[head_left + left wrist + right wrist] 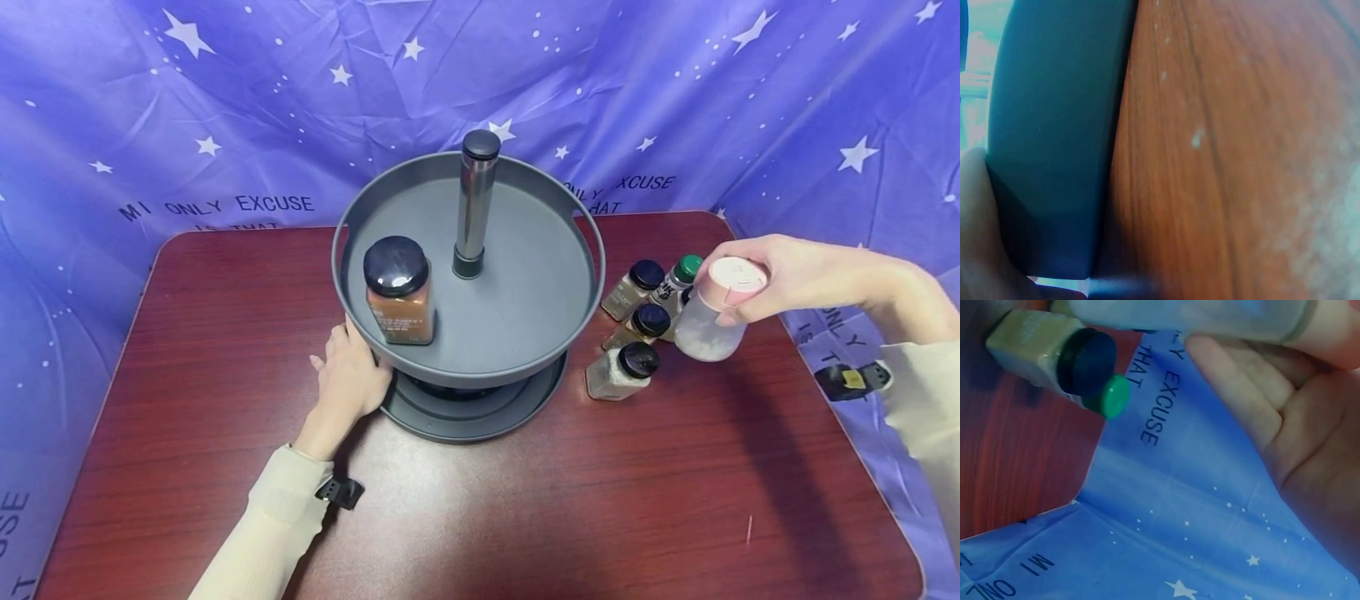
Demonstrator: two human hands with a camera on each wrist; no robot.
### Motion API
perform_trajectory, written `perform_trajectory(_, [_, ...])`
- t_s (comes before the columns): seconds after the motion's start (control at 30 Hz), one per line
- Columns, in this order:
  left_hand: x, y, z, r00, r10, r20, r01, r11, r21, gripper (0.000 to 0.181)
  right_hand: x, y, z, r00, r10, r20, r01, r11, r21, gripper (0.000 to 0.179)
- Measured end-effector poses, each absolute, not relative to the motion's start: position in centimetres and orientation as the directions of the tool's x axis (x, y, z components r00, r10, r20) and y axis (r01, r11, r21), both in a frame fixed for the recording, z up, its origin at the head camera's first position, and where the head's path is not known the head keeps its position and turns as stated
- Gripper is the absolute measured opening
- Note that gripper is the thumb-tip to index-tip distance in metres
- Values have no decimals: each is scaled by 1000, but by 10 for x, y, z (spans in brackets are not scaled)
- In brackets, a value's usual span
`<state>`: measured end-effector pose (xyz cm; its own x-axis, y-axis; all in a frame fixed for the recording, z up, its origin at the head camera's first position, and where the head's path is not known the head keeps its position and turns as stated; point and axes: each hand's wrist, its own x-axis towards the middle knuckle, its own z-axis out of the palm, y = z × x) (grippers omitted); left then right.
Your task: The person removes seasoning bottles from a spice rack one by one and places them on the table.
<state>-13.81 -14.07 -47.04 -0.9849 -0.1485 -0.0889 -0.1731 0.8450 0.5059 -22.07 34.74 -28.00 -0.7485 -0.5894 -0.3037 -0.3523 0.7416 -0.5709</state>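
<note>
My right hand (780,271) holds a clear spice bottle with a pale pink cap (711,325) at the right, pinching it around the cap; whitish contents show at its bottom. In the right wrist view, the bottle's clear side (1197,314) crosses the top beside my fingers. A grey two-tier round spice rack (517,333) with a metal post stands mid-table. My left hand (351,371) grips its lower tier's left side, the fingertips partly hidden under the upper tray. In the left wrist view, the dark tray wall (1054,144) lies against that hand.
A large black-capped jar of reddish-brown spice (403,308) stands on the upper tray's left. Several small spice jars cluster right of the rack, among them a green-capped one (687,268) and a front black-capped one (609,379). A blue starred cloth (247,108) hangs behind the table.
</note>
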Motion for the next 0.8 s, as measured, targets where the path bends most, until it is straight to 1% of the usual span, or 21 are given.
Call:
perform_trajectory(0.17, [-138,-141,-472,-986,-148,-72,-164,848,504,78,-219,343,-286,-777,-531,-337,-364,817,-448,41])
perform_trajectory(0.3, [-138,-141,-473,-987,-147,-68,-162,849,503,82,-219,341,-290,-778,-507,-371,-373,848,-376,42])
perform_trajectory(0.5, [-138,-142,-473,-986,-150,-72,-166,851,498,85,-220,335,-303,-787,-456,-415,-396,890,-226,42])
perform_trajectory(0.7, [-138,-141,-474,-986,-146,-76,-165,852,498,84,-220,331,-313,-790,-449,-418,-430,891,-146,36])
perform_trajectory(0.8, [-139,-141,-473,-986,-149,-76,-167,849,500,84,-221,331,-315,-795,-450,-406,-436,890,-132,36])
